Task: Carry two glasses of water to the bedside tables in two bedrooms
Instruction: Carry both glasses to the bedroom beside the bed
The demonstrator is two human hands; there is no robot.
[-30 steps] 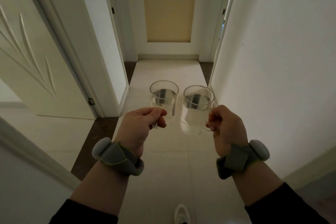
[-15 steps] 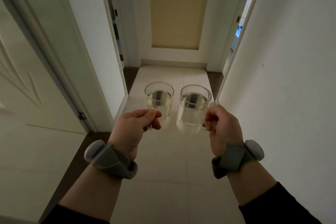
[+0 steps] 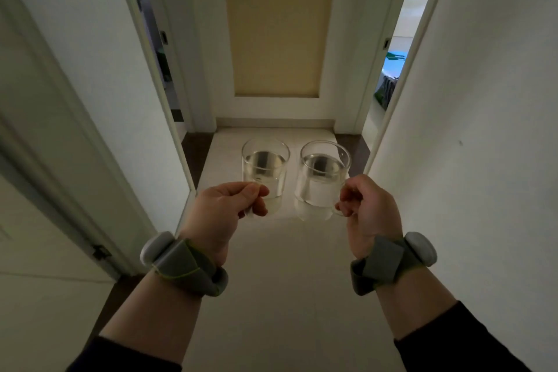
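Both glasses (image 3: 265, 169) are clear glossy glass; wrist bands (image 3: 187, 266) matt grey cloth; floor (image 3: 287, 296) smooth pale tile.

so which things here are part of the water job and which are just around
Part of the job:
left hand
right hand
left glass of water
right glass of water
right doorway
left doorway

Just around:
wrist bands
beige wall panel
open door

No legible text, label, brand, number or sign anywhere.
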